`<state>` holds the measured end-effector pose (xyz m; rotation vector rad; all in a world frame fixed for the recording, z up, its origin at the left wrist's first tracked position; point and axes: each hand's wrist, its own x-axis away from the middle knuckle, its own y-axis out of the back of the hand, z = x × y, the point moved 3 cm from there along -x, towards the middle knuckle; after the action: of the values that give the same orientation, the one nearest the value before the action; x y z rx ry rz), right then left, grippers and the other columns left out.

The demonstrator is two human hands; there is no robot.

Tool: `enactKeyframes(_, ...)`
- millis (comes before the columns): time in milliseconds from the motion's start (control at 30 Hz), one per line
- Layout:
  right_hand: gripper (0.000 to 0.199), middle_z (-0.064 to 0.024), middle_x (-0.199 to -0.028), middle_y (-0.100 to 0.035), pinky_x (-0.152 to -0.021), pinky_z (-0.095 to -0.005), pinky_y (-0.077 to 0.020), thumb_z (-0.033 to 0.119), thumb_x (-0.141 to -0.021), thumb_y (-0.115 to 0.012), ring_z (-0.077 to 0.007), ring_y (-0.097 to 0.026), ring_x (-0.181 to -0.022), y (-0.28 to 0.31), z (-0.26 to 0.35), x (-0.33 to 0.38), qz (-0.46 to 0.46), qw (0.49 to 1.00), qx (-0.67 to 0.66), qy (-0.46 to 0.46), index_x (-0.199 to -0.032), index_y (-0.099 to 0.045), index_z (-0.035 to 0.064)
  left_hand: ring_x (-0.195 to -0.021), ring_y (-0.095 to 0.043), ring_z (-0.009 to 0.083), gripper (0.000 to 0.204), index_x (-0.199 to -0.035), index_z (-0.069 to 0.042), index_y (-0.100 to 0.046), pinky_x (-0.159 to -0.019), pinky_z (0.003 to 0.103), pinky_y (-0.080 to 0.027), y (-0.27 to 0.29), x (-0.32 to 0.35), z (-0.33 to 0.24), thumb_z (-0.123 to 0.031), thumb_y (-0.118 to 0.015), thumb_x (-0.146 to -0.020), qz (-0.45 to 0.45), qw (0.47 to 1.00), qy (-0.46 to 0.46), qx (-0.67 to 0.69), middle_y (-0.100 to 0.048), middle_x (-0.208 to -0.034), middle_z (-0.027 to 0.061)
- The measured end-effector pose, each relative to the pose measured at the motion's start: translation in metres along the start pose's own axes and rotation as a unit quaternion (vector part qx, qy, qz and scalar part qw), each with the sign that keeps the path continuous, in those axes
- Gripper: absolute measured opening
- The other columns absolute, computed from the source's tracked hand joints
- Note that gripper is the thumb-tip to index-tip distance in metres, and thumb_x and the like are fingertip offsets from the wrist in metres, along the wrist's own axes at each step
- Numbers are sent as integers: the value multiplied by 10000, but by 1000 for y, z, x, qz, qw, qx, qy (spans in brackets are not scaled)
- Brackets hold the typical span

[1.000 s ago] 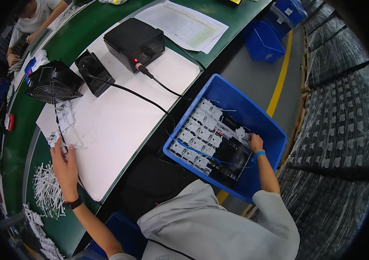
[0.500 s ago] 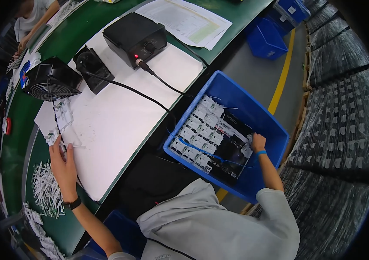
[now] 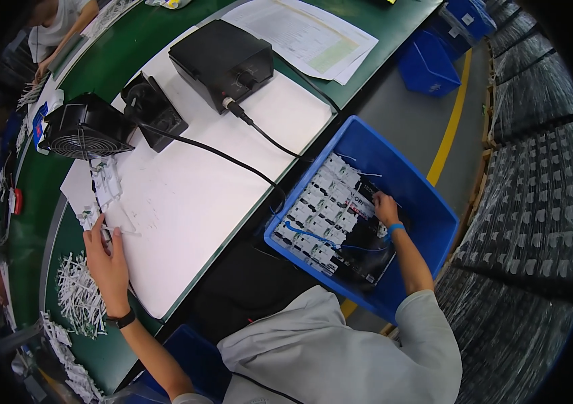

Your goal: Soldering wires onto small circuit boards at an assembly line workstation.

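Note:
My left hand rests at the left edge of the white work sheet. Its fingers are stretched out and apart, the tips touching a small white part below the black fan. More white parts lie between that one and the fan. Over on the right, my right hand reaches into a blue bin, fingers curled down and closed above a black printed sheet or box. What they hold is hidden. Rows of small white parts with dark details fill the bin's left side.
A black control box with a cable and a black tool stand stand on the sheet. Papers lie beyond. A heap of white wires is left of my forearm. Wrapped pallets line the right; another person works far left.
My right hand has moved up and left inside the bin, away from its right side, where white pieces showed beside it. My left hand stays at the same white part. The view has shifted slightly.

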<state>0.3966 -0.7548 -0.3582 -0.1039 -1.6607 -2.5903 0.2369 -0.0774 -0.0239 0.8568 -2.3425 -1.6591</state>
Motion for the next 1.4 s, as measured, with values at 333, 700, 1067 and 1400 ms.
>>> enactKeyframes(333, 237, -166, -868, -743, -754, -376, -554, 143, -990, -575, -274, -721, -800, -6, 16, -60, -76, 973, -207, -73, -1039, -681, -64, -739, -424, 170, 377, -1339, -57, -611, -650, 302, -396, 1, 0, -1, -188, -638, -986, -1, 1000, 16, 9, -428, -917, 55)
enactKeyframes(700, 804, -107, -1244, -698, -909, -320, -446, 698, -961, -319, -228, -621, -1112, -87, -90, 7, -164, 625, -644, -410, -1268, -654, 35, -742, -418, 175, 387, -1347, -49, -604, -650, 305, -386, -2, -4, -8, -169, -639, -981, 15, 1000, 19, -4, -416, -913, 61)
enactKeyframes(1067, 630, -306, -1451, -504, -1123, -505, -378, 429, -1081, -380, -485, -457, -1341, -125, -61, -10, 67, 982, 107, -138, -1398, -485, -105, -741, -421, 180, 384, -1351, -70, -611, -641, 309, -380, -11, -11, -15, -182, -632, -984, 32, 999, -3, 4, -423, -930, 62)
enactKeyframes(1400, 794, -412, -1566, -223, -1197, -549, -241, 489, -1001, -465, -580, -219, -1436, -127, -17, -30, 52, 960, -28, -274, -1485, -359, -131, -743, -422, 182, 387, -1350, -67, -607, -638, 306, -381, 0, -2, -8, -200, -636, -987, 20, 1000, 4, -17, -445, -952, 66)
